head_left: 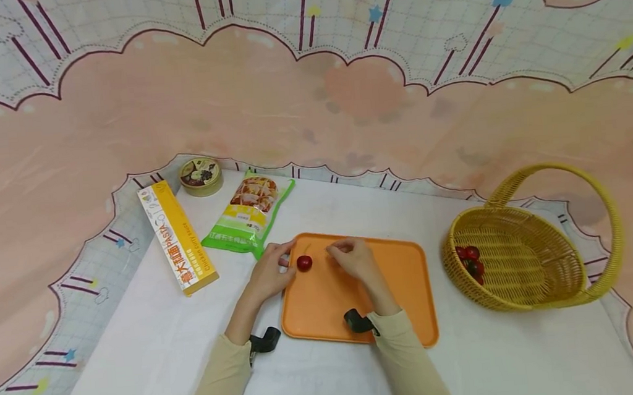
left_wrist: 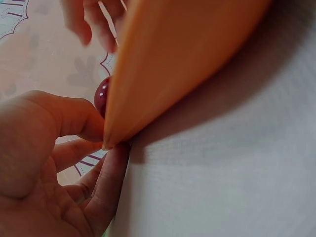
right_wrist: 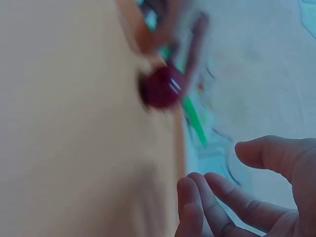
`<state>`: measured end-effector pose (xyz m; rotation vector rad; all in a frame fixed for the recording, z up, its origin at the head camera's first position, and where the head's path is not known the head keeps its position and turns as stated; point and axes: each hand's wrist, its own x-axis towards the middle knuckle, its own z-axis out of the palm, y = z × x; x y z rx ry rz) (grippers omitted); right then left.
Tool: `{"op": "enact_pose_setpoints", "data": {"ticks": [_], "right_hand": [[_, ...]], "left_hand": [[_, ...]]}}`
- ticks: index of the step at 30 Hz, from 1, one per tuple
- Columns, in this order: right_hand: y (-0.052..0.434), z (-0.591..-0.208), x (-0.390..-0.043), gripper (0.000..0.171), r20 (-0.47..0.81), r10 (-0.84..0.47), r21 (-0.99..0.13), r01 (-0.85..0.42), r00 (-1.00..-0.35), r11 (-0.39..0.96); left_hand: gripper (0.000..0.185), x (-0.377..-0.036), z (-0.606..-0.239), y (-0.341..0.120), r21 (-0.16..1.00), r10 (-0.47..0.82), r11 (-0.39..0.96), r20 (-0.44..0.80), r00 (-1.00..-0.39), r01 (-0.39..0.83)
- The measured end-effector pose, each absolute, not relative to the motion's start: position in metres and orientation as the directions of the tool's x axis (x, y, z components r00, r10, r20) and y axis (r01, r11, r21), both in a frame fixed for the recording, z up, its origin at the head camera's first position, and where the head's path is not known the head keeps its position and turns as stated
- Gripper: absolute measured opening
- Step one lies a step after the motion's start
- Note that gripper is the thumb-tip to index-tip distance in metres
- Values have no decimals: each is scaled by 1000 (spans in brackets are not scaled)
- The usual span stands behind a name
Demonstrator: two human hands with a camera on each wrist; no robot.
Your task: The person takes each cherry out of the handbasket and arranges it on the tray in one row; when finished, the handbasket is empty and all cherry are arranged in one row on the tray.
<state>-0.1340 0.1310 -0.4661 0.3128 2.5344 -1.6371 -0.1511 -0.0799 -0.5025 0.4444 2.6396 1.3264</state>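
Note:
A dark red cherry with a thin stem lies on the orange tray, near its left edge. At the tray's upper left corner, my left hand holds the rim between thumb and fingers. The left wrist view shows that thumb on the rim beside the cherry, the other fingers against the outer side. My right hand hovers over the tray, right of the cherry. In the right wrist view its thumb stands apart from the bent fingers, with nothing between them.
On the right stands a yellow wicker basket with a tall handle and several dark red fruits inside. Left of the tray are a yellow pasta box, a round tin and a green food bag.

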Motion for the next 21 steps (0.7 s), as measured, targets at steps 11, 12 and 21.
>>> {"op": "enact_pose_setpoints", "data": {"ticks": [11,12,21], "right_hand": [[228,-420,-136,32,-150,239,-871,243,-959,427],[239,-416,-136,34,-153,245,-867,249,-957,432],[332,-389,-125,51,-197,288,-860,306,-937,408]], "left_hand": [[62,-150,-501,-84,802,321,566,-2,-947,190],[62,-150,-502,-84,803,322,565,-2,-947,190],[61,-150,-503,-84,809,331,555,-3,-944,192]]}}
